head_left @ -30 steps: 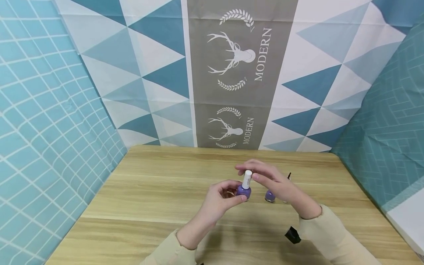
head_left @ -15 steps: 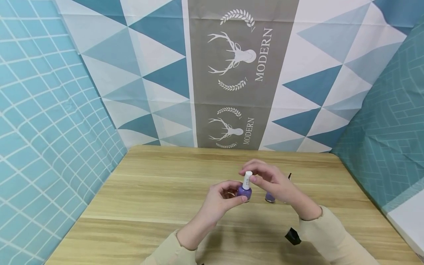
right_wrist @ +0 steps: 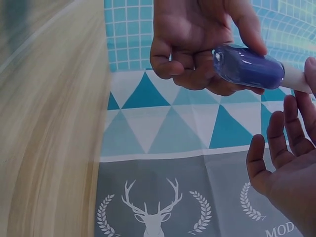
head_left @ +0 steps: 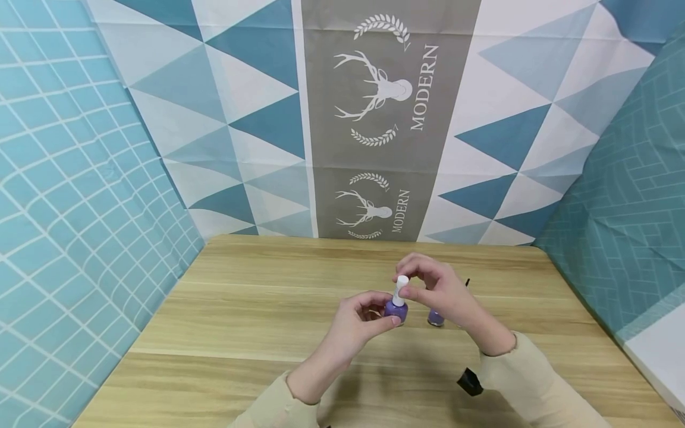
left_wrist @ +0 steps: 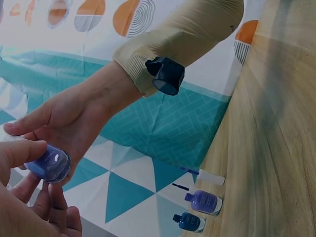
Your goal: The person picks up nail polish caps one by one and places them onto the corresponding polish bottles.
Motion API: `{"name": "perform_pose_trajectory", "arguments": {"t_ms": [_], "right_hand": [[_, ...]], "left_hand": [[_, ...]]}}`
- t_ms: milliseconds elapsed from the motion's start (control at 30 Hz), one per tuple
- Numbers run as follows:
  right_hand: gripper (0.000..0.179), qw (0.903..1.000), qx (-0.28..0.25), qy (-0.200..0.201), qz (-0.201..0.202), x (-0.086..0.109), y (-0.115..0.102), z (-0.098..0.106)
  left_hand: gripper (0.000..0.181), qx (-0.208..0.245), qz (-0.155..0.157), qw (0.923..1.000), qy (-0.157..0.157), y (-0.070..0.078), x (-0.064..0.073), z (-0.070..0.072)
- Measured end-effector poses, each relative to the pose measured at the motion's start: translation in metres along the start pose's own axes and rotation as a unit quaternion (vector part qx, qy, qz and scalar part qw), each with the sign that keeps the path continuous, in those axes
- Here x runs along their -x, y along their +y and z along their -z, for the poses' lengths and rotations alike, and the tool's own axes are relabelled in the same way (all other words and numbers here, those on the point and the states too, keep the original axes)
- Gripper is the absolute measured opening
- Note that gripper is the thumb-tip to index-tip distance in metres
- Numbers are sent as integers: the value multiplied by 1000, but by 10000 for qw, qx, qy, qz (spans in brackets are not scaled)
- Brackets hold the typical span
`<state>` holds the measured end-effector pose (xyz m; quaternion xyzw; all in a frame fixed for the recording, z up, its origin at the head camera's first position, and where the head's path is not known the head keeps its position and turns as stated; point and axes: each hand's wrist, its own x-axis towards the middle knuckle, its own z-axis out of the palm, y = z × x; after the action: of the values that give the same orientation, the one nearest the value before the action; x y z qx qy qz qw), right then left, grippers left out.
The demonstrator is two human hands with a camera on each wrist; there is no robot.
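Note:
My left hand grips a bottle of purple nail polish by its sides, holding it upright above the table. Its white cap is on the neck, and my right hand pinches that cap between thumb and fingers. In the right wrist view, the glass base of the held bottle faces the camera's left, with the cap at the right edge. Another purple polish bottle stands uncapped on the table beside a dark blue uncapped one. A white brush cap stands near them, bristles up.
The wooden table spans the foreground, with a patterned cloth behind and teal cloths at both sides. A second dark brush tip shows by the standing bottles. A black wrist camera hangs at my right sleeve.
My right hand's fingers have turned and drawn back to the right around the white cap, from outstretched to a pinch. The left hand and its bottle stay nearly in place.

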<state>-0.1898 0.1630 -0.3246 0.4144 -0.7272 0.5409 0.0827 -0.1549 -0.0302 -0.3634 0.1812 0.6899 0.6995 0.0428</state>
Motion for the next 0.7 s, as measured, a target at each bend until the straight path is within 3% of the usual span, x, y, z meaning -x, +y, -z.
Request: {"name": "perform_pose_trajectory", "arguments": {"t_ms": [233, 500, 700], "right_hand": [[20, 9998, -3, 125, -145, -1, 1, -3], [24, 9998, -152, -63, -101, -4, 2, -6], [23, 9987, 193, -322, -341, -1, -2, -3]], "left_hand": [[28, -155, -171, 9997, 23, -1, 0, -1], [27, -314, -279, 9991, -20, -1, 1, 0], [27, -439, -278, 9986, -26, -1, 2, 3]]}}
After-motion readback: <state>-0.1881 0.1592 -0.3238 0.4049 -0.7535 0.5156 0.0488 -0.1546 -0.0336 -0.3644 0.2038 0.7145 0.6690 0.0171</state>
